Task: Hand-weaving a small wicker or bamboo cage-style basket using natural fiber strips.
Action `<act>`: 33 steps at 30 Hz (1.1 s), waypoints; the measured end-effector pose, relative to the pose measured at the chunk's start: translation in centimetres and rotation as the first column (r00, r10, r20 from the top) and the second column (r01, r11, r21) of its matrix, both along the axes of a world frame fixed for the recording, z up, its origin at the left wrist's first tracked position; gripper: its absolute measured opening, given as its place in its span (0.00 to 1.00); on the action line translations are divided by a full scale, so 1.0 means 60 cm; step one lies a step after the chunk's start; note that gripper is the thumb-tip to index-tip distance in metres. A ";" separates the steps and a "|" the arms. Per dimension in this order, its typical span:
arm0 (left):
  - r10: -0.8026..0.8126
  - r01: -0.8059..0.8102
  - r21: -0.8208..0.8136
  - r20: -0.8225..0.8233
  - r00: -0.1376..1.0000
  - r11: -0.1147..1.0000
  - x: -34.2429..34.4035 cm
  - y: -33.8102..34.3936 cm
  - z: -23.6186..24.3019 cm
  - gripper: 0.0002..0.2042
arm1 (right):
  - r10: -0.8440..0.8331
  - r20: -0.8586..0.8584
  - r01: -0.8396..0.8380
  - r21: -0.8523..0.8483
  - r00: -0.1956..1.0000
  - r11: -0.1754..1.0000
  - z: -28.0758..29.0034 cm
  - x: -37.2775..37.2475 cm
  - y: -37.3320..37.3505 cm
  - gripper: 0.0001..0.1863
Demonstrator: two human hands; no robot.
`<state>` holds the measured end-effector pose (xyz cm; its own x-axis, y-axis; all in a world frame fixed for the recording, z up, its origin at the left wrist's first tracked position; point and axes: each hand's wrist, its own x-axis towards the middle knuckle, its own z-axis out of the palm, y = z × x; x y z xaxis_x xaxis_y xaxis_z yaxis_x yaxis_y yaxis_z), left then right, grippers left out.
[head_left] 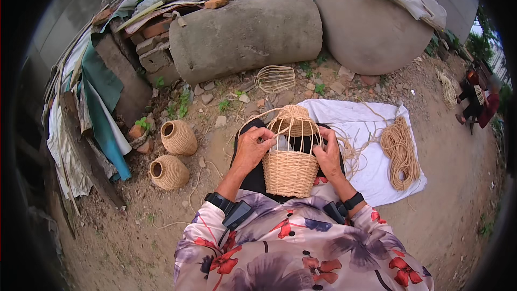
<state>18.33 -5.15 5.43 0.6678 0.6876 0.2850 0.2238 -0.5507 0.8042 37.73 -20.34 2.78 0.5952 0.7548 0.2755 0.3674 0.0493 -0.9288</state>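
Observation:
A half-woven pale basket [289,175] rests on my lap between dark-clad legs, with bare upright ribs above its woven lower part and a woven band [295,112] at the top. My left hand [253,145] is closed at the ribs on the left, pinching a pale cord that arches over the basket. My right hand [328,156] is closed on the basket's right side, thumb against the ribs near the top of the weave. A coil of tan cord [398,153] lies on a white sheet [374,194] to my right, with loose strands beside it.
Two small woven pots [180,143] lie at the left beside piled boards, bricks and sheeting [97,97]. A concrete cylinder [242,37], a round slab [366,32] and an empty rib frame [274,78] are ahead. Another person [484,102] sits at the far right.

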 end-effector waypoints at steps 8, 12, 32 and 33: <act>0.072 -0.072 0.091 -0.001 0.997 0.993 0.032 -0.028 0.040 0.10 | -0.001 0.030 0.000 0.016 1.000 1.000 -0.001 0.005 -0.003 0.22; 0.048 -0.080 0.253 0.132 0.990 0.964 0.019 -0.030 0.023 0.09 | 0.040 -0.066 -0.038 0.025 0.997 0.999 0.009 -0.001 -0.003 0.21; -0.005 0.016 0.146 -0.078 0.997 0.989 0.020 -0.072 0.092 0.13 | 0.010 0.419 0.048 -0.129 0.908 0.991 0.089 -0.038 0.019 0.34; -0.030 0.035 0.044 -0.108 0.994 0.998 0.021 -0.074 0.098 0.15 | 0.018 0.426 0.075 -0.202 0.904 0.977 0.091 -0.039 0.028 0.35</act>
